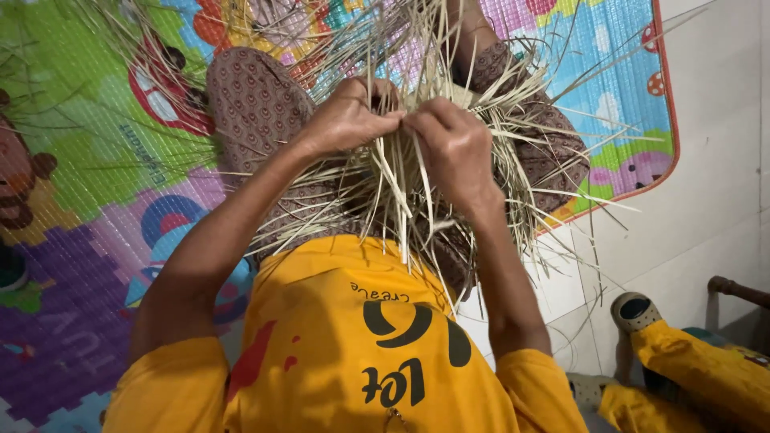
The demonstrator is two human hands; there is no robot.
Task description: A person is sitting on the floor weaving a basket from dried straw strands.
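Bundle of pale straw strips (pixel 401 172): dry, flat, cream-coloured, fanning outward in every direction above the lap; taken here as landmark.

Left hand (pixel 349 120): at the bundle's upper left, fingers curled and pinching several strips.

Right hand (pixel 453 144): just right of the left hand, touching it at the fingertips, clenched on strips at the bundle's centre.

Yellow shirt (pixel 345 337): below the bundle, with dark curved printed shapes and red blotches (lettering not transcribed).

Patterned brown trousers (pixel 257 104): beneath and behind the bundle, knees spread to either side.

Play mat (pixel 88 160): under and left of the bundle, padded and quilted, in green, purple, blue and pink with cartoon figures, orange-red border at its right edge.

Tiled floor (pixel 706 160): right of the bundle, pale, with thin grout lines.

Grey sandal (pixel 638 311): lower right of the bundle, beside further yellow cloth (pixel 706 369), cut off by the frame.

Weave at the bundle's core: hidden behind both hands, structure impossible to make out.
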